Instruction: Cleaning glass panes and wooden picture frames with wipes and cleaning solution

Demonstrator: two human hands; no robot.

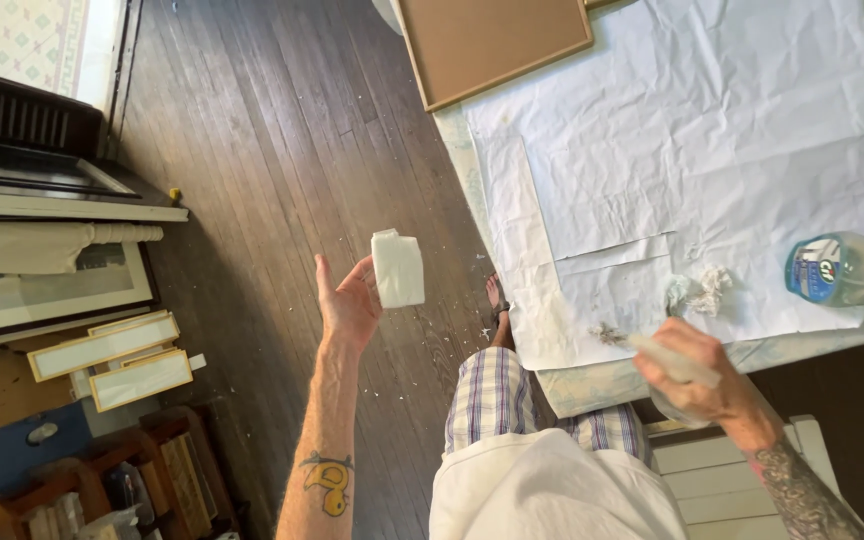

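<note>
My left hand [349, 305] is raised over the dark wood floor and holds a folded white cloth or paper pad [397, 268] between thumb and fingers. My right hand [697, 375] grips the pale handle of a small brush [642, 348], whose bristle tip [607, 333] rests on the white paper sheet [682, 130] covering the table. A crumpled white wad [704, 288] lies on the paper just beyond the brush hand.
A clear spray bottle with a blue label [837, 268] lies at the table's right edge. A brown board [487, 40] leans at the table's far end. Picture frames [102, 345] and shelves stand at the left. A white chair [732, 465] is under my right arm.
</note>
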